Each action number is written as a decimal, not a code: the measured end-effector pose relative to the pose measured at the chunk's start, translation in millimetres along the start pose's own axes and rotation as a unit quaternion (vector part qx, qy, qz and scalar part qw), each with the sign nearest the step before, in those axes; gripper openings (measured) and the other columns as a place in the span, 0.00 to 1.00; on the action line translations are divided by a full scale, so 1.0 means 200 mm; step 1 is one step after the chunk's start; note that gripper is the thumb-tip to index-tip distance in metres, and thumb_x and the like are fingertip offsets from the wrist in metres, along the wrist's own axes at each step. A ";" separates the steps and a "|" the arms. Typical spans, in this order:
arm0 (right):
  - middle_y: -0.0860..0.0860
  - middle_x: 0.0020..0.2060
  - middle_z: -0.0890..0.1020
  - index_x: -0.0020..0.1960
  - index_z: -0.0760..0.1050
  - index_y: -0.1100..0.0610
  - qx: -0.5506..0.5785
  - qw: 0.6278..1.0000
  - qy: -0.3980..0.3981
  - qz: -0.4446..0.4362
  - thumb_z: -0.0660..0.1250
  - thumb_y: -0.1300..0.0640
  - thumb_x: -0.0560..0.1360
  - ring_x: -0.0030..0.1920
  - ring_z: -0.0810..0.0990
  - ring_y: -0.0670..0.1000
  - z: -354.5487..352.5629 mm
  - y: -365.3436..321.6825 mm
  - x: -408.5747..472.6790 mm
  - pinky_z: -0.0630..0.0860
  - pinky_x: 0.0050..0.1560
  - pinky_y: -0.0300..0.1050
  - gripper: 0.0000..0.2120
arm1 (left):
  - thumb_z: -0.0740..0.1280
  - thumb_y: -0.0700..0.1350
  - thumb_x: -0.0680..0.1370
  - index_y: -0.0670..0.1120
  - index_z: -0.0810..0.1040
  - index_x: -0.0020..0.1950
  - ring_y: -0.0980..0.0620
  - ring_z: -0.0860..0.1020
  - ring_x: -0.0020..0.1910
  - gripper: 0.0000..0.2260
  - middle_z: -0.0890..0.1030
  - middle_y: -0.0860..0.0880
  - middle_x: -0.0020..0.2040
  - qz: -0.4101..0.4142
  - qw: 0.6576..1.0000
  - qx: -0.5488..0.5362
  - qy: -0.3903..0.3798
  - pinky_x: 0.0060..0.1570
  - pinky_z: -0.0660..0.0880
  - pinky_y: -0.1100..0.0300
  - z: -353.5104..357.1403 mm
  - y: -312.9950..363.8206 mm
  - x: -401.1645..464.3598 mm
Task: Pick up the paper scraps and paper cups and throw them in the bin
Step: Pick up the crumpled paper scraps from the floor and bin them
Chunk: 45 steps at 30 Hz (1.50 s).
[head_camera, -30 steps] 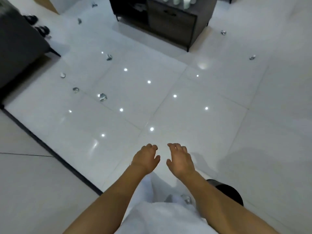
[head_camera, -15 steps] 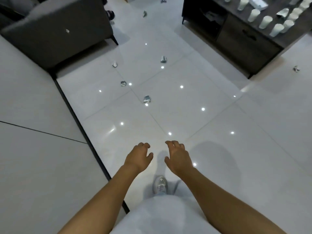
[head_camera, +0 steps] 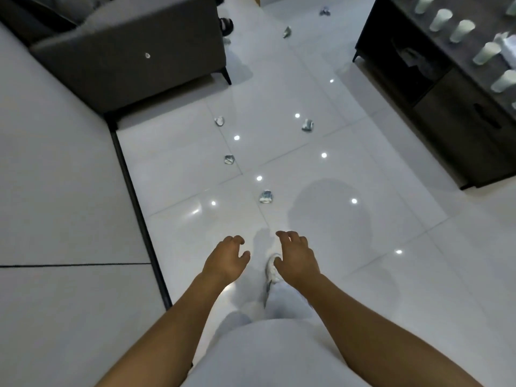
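Several crumpled paper scraps lie on the glossy white floor ahead. The nearest scrap [head_camera: 265, 196] sits just beyond my hands, another scrap [head_camera: 229, 159] lies further left, and more [head_camera: 307, 125] [head_camera: 219, 120] lie beyond. White paper cups [head_camera: 462, 30] stand in rows on the dark cabinet at the upper right. My left hand [head_camera: 226, 258] and my right hand [head_camera: 297, 258] hang in front of me, fingers loosely curled, holding nothing. No bin is in view.
A dark grey sofa [head_camera: 131, 57] stands at the upper left. The dark cabinet [head_camera: 458, 113] fills the upper right. A black strip [head_camera: 134, 196] divides the floor on the left. My white shoe [head_camera: 272, 270] shows below my right hand.
I have walked forward and turned; the scraps, sofa and cabinet have come closer. Both hands stay empty in front of me.
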State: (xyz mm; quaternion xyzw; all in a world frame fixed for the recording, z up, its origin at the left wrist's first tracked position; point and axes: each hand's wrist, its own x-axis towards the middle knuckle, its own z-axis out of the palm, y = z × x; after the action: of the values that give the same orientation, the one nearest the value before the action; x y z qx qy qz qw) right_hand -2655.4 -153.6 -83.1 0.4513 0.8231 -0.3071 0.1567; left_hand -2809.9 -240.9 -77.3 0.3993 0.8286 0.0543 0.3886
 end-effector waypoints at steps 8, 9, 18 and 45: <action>0.54 0.71 0.65 0.75 0.58 0.53 -0.013 1.000 -0.018 0.015 0.62 0.56 0.77 0.67 0.66 0.55 -0.33 -0.17 0.60 0.71 0.61 0.48 0.28 | 0.60 0.50 0.80 0.46 0.69 0.68 0.48 0.74 0.60 0.18 0.72 0.47 0.65 -0.005 0.999 -0.036 -0.004 0.59 0.71 0.57 -0.46 0.09 0.55; 0.54 0.71 0.65 0.75 0.58 0.54 -0.013 0.999 -0.022 0.020 0.62 0.56 0.77 0.67 0.66 0.55 -0.35 -0.19 0.67 0.71 0.60 0.48 0.28 | 0.60 0.49 0.80 0.45 0.70 0.67 0.48 0.74 0.60 0.17 0.73 0.46 0.64 -0.001 0.999 -0.039 -0.011 0.59 0.71 0.56 -0.51 0.09 0.61; 0.54 0.69 0.66 0.74 0.58 0.55 0.054 0.985 -0.029 0.159 0.61 0.58 0.76 0.66 0.66 0.56 -0.41 -0.49 1.27 0.70 0.59 0.48 0.28 | 0.63 0.47 0.79 0.44 0.72 0.66 0.47 0.74 0.60 0.16 0.74 0.45 0.62 0.056 0.996 0.010 -0.065 0.56 0.69 0.59 -0.99 -0.11 1.32; 0.55 0.74 0.59 0.76 0.56 0.54 0.140 0.953 -0.011 0.268 0.63 0.60 0.75 0.70 0.60 0.57 1.04 0.21 2.71 0.71 0.61 0.50 0.32 | 0.63 0.46 0.79 0.47 0.70 0.67 0.51 0.70 0.65 0.17 0.73 0.49 0.66 0.122 0.964 0.111 -0.209 0.58 0.63 0.65 0.06 -0.69 2.97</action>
State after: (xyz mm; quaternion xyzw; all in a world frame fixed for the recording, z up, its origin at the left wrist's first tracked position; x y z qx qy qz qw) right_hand -2918.1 80.0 -546.8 0.6689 0.6189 -0.3715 0.1777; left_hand -3112.9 82.2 -497.8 0.5407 0.6746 -0.0751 0.4969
